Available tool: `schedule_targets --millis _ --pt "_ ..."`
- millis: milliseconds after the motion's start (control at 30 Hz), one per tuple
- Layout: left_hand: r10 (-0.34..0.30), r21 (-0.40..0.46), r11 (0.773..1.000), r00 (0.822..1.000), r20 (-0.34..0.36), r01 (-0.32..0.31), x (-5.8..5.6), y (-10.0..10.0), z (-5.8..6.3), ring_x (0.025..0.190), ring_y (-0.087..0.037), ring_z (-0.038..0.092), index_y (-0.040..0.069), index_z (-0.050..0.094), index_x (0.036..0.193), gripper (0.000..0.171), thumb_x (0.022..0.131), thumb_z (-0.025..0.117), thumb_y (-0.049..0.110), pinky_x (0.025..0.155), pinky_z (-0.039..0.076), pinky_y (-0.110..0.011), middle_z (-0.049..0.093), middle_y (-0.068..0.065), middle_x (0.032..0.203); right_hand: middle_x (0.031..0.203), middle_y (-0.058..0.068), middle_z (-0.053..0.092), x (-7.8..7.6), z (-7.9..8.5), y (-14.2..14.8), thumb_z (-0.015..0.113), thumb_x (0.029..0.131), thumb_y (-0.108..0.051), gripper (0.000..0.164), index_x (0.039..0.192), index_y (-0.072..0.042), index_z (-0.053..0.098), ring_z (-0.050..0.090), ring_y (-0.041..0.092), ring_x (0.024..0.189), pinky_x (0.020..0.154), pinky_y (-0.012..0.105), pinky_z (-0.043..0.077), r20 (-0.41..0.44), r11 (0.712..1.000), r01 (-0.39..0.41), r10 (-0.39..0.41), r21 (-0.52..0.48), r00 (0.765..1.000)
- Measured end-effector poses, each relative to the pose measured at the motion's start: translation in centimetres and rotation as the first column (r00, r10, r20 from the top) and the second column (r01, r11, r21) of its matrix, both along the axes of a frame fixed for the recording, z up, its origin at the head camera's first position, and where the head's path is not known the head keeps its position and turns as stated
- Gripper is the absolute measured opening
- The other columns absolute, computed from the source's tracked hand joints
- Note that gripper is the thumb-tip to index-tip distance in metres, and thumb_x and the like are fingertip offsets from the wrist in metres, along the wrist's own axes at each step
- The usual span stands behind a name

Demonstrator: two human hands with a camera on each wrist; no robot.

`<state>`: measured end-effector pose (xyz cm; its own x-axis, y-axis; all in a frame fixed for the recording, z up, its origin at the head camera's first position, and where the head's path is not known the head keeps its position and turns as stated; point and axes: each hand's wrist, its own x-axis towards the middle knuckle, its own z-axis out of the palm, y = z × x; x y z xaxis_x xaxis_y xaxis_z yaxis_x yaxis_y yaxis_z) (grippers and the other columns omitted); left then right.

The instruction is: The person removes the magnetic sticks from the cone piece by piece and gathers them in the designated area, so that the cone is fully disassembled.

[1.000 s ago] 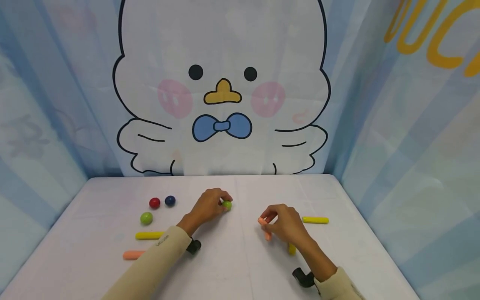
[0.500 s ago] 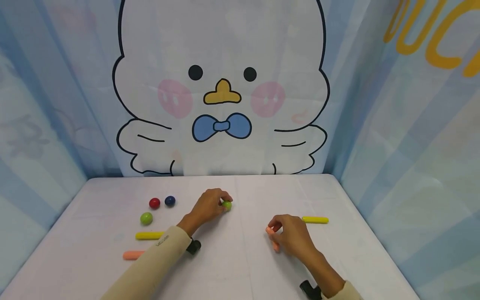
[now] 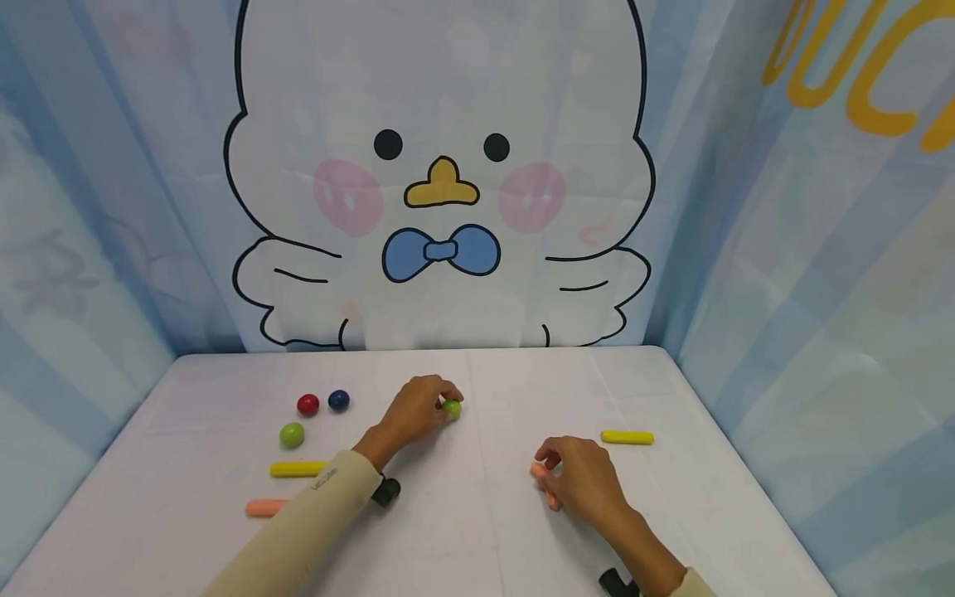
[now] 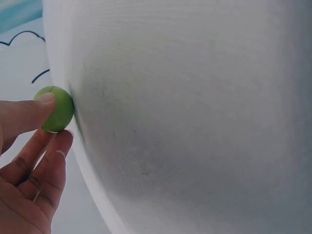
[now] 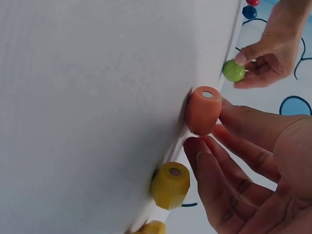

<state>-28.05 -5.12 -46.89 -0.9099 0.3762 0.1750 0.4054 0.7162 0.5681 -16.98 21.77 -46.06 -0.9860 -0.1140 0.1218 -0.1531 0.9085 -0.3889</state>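
My left hand (image 3: 418, 408) pinches a green ball (image 3: 452, 410) between thumb and fingers near the table's middle. In the left wrist view the ball (image 4: 61, 114) touches the white surface. Further right, my right hand (image 3: 585, 479) holds a short orange magnetic stick (image 3: 539, 471), partly covered by the thumb. The right wrist view looks at the stick's end (image 5: 204, 114), which has a small metal disc; thumb and fingers lie on either side. Close by that hand is a yellow stick (image 5: 170, 187), hidden from the head view.
A yellow stick (image 3: 627, 437) lies right of my right hand. On the left sit a red ball (image 3: 307, 405), a blue ball (image 3: 339, 400) and another green ball (image 3: 292, 434). Another yellow stick (image 3: 297, 469) and an orange stick (image 3: 264, 507) run partly under my left sleeve.
My right hand has moved right and towards me with the orange stick. It now covers the yellow stick that showed below it. The left hand and its green ball have stayed put.
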Motion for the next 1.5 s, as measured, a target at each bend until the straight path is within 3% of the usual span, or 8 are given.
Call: schedule_targets --millis 133,433,633,900,1200,1500 --pt "-0.003 -0.002 1.0 1.0 -0.008 0.003 0.0 0.0 0.0 0.092 -0.02 0.066 0.012 0.082 0.11 0.026 0.088 0.083 -0.001 0.084 0.056 -0.037 0.076 -0.003 0.106 0.083 -0.009 0.073 0.2 0.2 0.3 0.088 0.088 -0.026 0.011 0.094 -0.02 0.08 0.065 0.011 0.083 0.084 0.043 0.054 -0.002 1.0 0.017 -0.017 -0.018 1.0" --pt "-0.003 -0.03 1.0 1.0 -0.027 0.003 0.2 0.1 0.0 0.091 -0.019 0.066 0.012 0.082 0.111 0.026 0.088 0.083 -0.001 0.081 0.056 -0.036 0.076 -0.004 0.106 0.082 -0.012 0.073 0.3 0.3 0.1 0.091 0.084 -0.019 0.012 0.09 -0.022 0.081 0.061 0.008 0.082 0.081 0.037 0.05 0.034 0.999 0.023 -0.022 -0.031 0.999" --pt "-0.002 -0.035 0.999 1.0 0.003 0.002 0.7 -0.2 0.1 0.093 -0.019 0.066 0.012 0.081 0.112 0.025 0.09 0.081 0.0 0.086 0.057 -0.038 0.075 -0.003 0.105 0.083 -0.012 0.073 0.2 0.1 0.0 0.091 0.083 -0.017 0.013 0.091 -0.022 0.082 0.06 0.008 0.082 0.08 0.036 0.05 0.036 0.999 0.024 -0.022 -0.036 0.999" --pt "0.008 -0.072 0.997 1.0 0.013 -0.007 2.5 -1.6 0.3 0.096 -0.019 0.067 0.014 0.081 0.113 0.025 0.091 0.081 0.004 0.091 0.059 -0.038 0.073 0.001 0.104 0.082 -0.013 0.073 0.2 -0.1 0.1 0.091 0.083 -0.019 0.012 0.09 -0.022 0.082 0.063 0.01 0.084 0.083 0.039 0.051 0.027 0.999 0.023 -0.022 -0.034 0.999" --pt "0.032 -0.06 0.998 0.999 -0.002 -0.033 5.2 -4.0 1.6 0.097 -0.017 0.068 0.016 0.081 0.112 0.026 0.089 0.084 0.005 0.091 0.06 -0.037 0.073 0.004 0.106 0.082 -0.013 0.072 0.1 -0.1 0.1 0.092 0.082 -0.018 0.014 0.092 -0.022 0.082 0.06 0.01 0.083 0.083 0.037 0.047 0.06 0.998 0.04 -0.037 -0.045 0.998" --pt "0.109 -0.109 0.988 0.993 -0.033 -0.112 6.9 -8.1 2.6 0.097 -0.016 0.068 0.017 0.079 0.116 0.032 0.087 0.086 0.005 0.088 0.061 -0.036 0.072 0.004 0.106 0.083 -0.013 0.072 0.1 -0.2 0.3 0.093 0.08 -0.014 0.019 0.093 -0.023 0.082 0.061 0.011 0.086 0.086 0.039 0.049 0.057 0.998 0.036 -0.033 -0.05 0.998"
